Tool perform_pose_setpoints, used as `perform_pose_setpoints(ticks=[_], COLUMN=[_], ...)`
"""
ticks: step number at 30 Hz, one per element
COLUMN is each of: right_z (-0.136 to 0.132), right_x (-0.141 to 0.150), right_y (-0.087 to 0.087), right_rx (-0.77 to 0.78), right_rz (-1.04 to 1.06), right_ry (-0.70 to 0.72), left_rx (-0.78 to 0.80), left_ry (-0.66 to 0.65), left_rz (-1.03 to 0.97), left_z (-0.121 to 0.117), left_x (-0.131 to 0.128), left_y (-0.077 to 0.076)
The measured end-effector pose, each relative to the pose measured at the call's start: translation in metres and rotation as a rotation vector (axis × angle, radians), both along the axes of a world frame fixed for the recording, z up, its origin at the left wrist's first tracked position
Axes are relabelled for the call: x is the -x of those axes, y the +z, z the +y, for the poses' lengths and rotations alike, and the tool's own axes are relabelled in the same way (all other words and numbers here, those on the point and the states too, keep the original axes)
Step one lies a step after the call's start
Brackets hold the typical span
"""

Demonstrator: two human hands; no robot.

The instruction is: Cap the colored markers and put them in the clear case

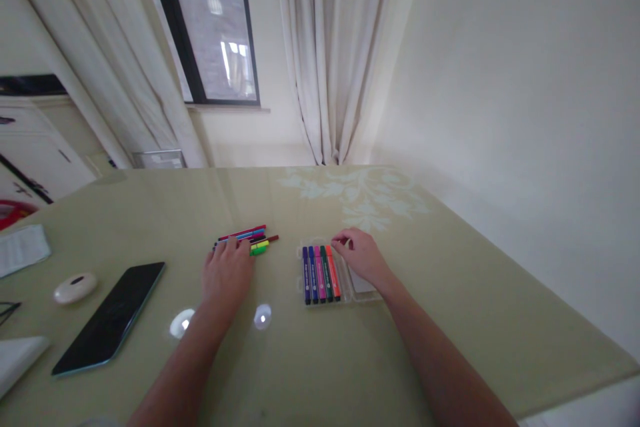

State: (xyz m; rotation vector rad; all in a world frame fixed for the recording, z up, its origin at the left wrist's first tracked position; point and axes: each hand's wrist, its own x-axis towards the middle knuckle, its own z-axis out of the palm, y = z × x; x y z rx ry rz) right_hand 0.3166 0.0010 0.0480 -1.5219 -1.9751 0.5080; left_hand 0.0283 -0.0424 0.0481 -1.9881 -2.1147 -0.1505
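A loose pile of coloured felt-tip pens [253, 239] lies on the olive-green table [450, 320]. My left hand [227, 270] rests on the pile's near end, fingers curled over the pens. To the right is a clear plastic pen case [363, 285] holding several pens [320, 273] side by side: blue, purple, pink, green and orange. My right hand [361, 255] lies over the case's empty right part, fingertips bent down at its far edge beside the orange pen.
A dark phone [110, 317] lies face up at the left, with a white oval object [75, 287] and papers [23, 248] beyond it. The wall runs along the table's right side. Curtains and a window stand behind the far edge.
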Motion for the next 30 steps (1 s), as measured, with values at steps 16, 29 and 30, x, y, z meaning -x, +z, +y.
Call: perform_pose_setpoints(ticks=[16,29,30], right_z=[-0.015,-0.014,-0.011], right_x=[0.031,0.028,0.023], right_y=[0.0,0.008,0.009], right_rx=[0.199,0.311,0.302], right_rz=[0.616,0.968,0.99], right_ry=[0.316,0.205,0.16], left_rx=[0.123,0.102,0.102], left_ry=[-0.456,-0.521,-0.546], left_rz=[-1.255,-1.235,-1.187], left_z=[-0.006,-0.015,-0.016], left_x=[-0.062,-0.073,-0.074], left_y=[-0.003,-0.006,-0.006])
